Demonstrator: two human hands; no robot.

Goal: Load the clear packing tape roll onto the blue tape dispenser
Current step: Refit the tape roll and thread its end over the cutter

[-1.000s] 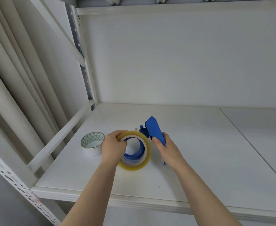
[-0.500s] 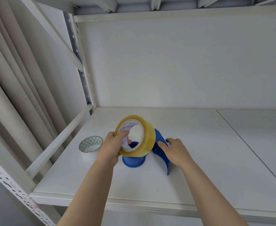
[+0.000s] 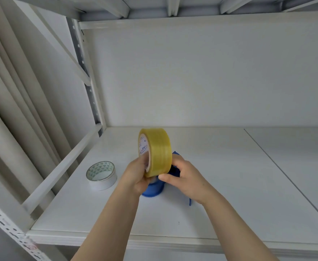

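Note:
The clear packing tape roll [image 3: 157,151], yellowish with a printed white core, is held upright above the shelf. My left hand [image 3: 136,174] grips its lower left rim, with fingers reaching into the core. My right hand [image 3: 184,178] holds the roll's lower right edge, thumb against the outer tape face. The blue tape dispenser [image 3: 153,189] lies on the white shelf [image 3: 229,185] just below and behind both hands. Only its round hub and a sliver of its blade end show; the hands hide the remainder.
A second, smaller roll of white tape [image 3: 101,175] with a green triangle-patterned core sits on the shelf to the left. A white side rail [image 3: 64,166] and perforated upright [image 3: 86,87] bound the shelf's left side. The shelf's front edge [image 3: 173,240] runs below my forearms.
The roll rose from the dispenser hub and turned edge-on toward me. My right hand left the dispenser and took hold of the roll. The dispenser now lies on the shelf.

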